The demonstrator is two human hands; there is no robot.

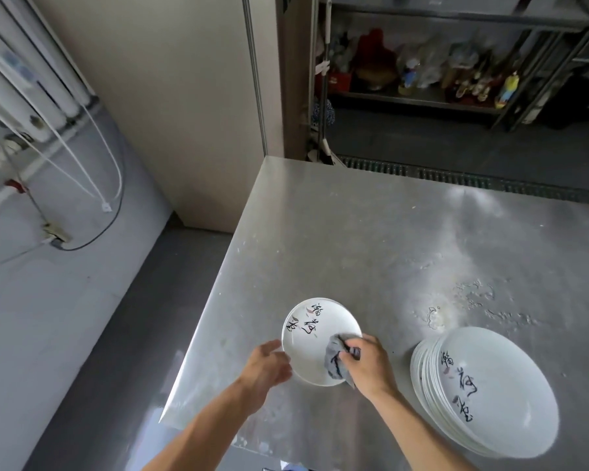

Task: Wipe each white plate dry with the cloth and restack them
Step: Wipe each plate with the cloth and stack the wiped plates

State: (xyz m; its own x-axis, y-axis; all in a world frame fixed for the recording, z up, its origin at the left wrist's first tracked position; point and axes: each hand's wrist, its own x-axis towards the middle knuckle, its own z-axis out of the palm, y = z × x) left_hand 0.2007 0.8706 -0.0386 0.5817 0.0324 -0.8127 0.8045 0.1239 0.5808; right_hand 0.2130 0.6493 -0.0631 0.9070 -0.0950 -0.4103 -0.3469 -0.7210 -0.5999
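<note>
Surface: steel, scuffed, carrying everything. Its left edge runs down towards 7 o'clock, not far from the work, so anything that slips leftwards could go to the floor.

Stack of plates: at 4 o'clock of the view and well apart from the hands. The white plates are fanned and lean rather than sitting square. Adding to a lopsided pile like this could start it sliding.

Plate: at 6 o'clock, face up with inked characters on it. I cannot tell whether it is resting on the surface or lifted off it. A firm push from the cloth side could tip it or drive it out of the grip.

Left hand: grips the plate's rim at 8 o'clock. The thumb is on top and the fingers are mostly hidden beneath — a one-sided hold, and weak if the rim is wet.

Right hand: its fingers are bunched round the cloth, pressing it onto the plate at 4 o'clock.

Cloth: grey and crumpled small, so parts of the plate may get missed.

Droplets: scattered at 12 o'clock of the stack, where they could re-wet a dried plate set down there.
</note>
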